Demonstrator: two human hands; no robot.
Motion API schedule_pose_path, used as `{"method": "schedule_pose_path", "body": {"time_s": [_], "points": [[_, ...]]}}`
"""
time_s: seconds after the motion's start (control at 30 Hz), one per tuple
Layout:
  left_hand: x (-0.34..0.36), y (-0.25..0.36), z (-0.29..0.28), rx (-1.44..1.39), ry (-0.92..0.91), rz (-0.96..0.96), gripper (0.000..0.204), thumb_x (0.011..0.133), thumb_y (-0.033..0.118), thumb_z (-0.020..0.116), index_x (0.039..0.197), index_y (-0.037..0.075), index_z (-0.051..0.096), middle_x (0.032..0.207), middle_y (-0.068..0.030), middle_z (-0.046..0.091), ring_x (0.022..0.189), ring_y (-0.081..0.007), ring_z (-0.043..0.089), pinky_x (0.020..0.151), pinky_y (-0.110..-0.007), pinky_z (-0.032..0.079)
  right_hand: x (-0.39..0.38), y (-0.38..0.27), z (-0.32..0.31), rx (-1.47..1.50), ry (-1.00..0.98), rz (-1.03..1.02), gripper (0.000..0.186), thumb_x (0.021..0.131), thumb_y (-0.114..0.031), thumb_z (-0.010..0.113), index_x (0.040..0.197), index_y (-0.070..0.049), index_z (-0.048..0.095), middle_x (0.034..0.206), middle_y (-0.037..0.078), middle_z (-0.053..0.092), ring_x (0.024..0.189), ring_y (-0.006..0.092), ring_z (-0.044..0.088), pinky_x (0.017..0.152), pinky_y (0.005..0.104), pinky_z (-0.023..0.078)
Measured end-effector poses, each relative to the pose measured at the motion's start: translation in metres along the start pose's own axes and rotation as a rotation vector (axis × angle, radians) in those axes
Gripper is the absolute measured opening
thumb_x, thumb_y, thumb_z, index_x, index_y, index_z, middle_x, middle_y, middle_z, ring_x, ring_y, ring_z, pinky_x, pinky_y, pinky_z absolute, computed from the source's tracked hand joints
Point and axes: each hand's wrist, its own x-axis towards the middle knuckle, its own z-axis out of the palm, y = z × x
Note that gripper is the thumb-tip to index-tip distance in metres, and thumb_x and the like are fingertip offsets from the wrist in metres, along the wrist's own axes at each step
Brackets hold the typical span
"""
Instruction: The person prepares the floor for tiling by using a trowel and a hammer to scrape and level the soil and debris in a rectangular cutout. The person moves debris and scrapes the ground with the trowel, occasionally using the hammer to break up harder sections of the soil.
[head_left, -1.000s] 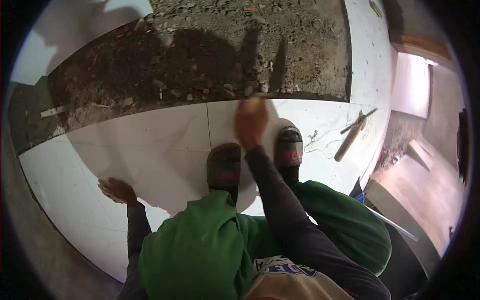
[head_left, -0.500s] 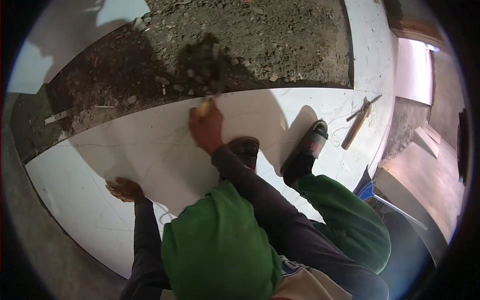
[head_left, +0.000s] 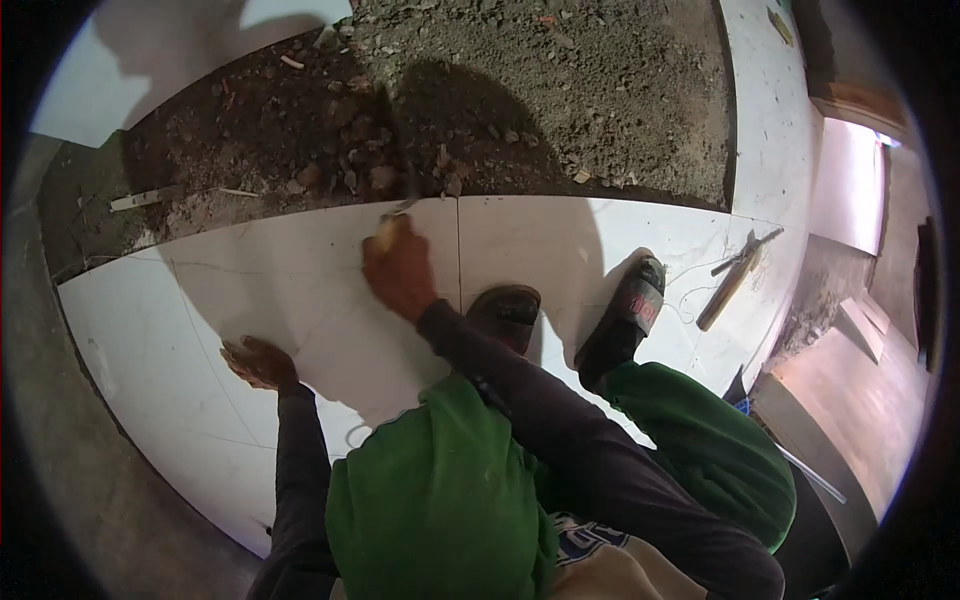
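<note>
My right hand (head_left: pixel 402 268) is closed around the pale handle (head_left: pixel 388 232) of what looks like a trowel, at the edge of the white floor tiles (head_left: pixel 320 290). Its blade reaches over the dark, loose mortar bed (head_left: pixel 330 140) and is smeared by motion, so its outline cannot be made out. My left hand (head_left: pixel 260 362) rests on the tile surface to the left, fingers stretched out, holding nothing. Lumps and small stones lie along the bed beside the tile edge. The shadow of my upper body falls across the tiles and the bed.
My sandalled feet (head_left: pixel 640 300) stand on the tiles. Right of them lie a wooden-handled tool (head_left: pixel 728 290) and a thin string. Further right are a broom handle (head_left: pixel 815 474) and a large board (head_left: pixel 850 390). A pale strip (head_left: pixel 145 199) lies on the bed at left.
My right hand has moved a little left along the tile edge with the trowel, uncovering a tile joint. My left hand still rests on the tile. The view has shifted slightly.
</note>
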Motion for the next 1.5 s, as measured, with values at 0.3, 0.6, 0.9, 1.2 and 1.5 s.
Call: {"method": "schedule_pose_path", "body": {"time_s": [0.3, 0.6, 0.9, 1.2, 1.5], "points": [[-0.011, 0.005, 0.003, 0.036, -0.055, -0.069, 0.067, 0.114, 0.055, 0.036, 0.164, 0.011, 0.045, 0.17, -0.0166, 0.041, 0.157, -0.0364, 0.038, 0.126, -0.056, 0.034, 0.012, -0.035, -0.02, -0.171, -0.336, -0.074, 0.056, 0.099, -0.025, 0.064, 0.13, 0.018, 0.047, 0.087, 0.032, 0.07, 0.088, 0.049, 0.072, 0.082, 0.0596, 0.056], [-0.004, 0.023, -0.006, 0.003, -0.019, -0.062, 0.068, 0.114, 0.056, 0.038, 0.162, 0.009, 0.047, 0.165, -0.0195, 0.048, 0.154, -0.0402, 0.042, 0.125, -0.056, 0.038, 0.009, -0.004, -0.055, 0.113, 0.009, 0.194, 0.041, 0.1, -0.023, 0.066, 0.12, 0.01, 0.052, 0.085, 0.025, 0.07, 0.08, 0.0419, 0.071, 0.078, 0.0567, 0.055], [-0.004, 0.005, 0.003, -0.035, 0.031, 0.0, 0.064, 0.113, 0.057, 0.041, 0.161, 0.015, 0.051, 0.167, -0.0171, 0.046, 0.153, -0.0394, 0.044, 0.123, -0.059, 0.039, 0.075, 0.019, -0.018, -0.286, 0.235, -0.466, 0.04, 0.095, -0.024, 0.074, 0.118, 0.006, 0.061, 0.095, 0.022, 0.073, 0.084, 0.0413, 0.072, 0.074, 0.0521, 0.056], [0.001, 0.006, -0.008, -0.031, -0.002, -0.026, 0.066, 0.114, 0.055, 0.037, 0.163, 0.012, 0.047, 0.171, -0.0156, 0.04, 0.157, -0.0373, 0.037, 0.127, -0.056, 0.032, 0.165, -0.025, -0.141, -0.457, 0.167, -0.227, 0.036, 0.093, -0.026, 0.077, 0.097, 0.009, 0.066, 0.095, 0.029, 0.074, 0.083, 0.0394, 0.076, 0.071, 0.0521, 0.058], [-0.002, 0.004, -0.009, -0.068, 0.017, 0.012, 0.063, 0.115, 0.053, 0.038, 0.163, 0.013, 0.047, 0.168, -0.0179, 0.044, 0.156, -0.0388, 0.038, 0.126, -0.057, 0.033, 0.224, -0.026, -0.193, -0.624, 0.138, -0.588, 0.035, 0.096, -0.031, 0.073, 0.106, 0.003, 0.067, 0.09, 0.026, 0.072, 0.08, 0.038, 0.073, 0.07, 0.0517, 0.058]]}}
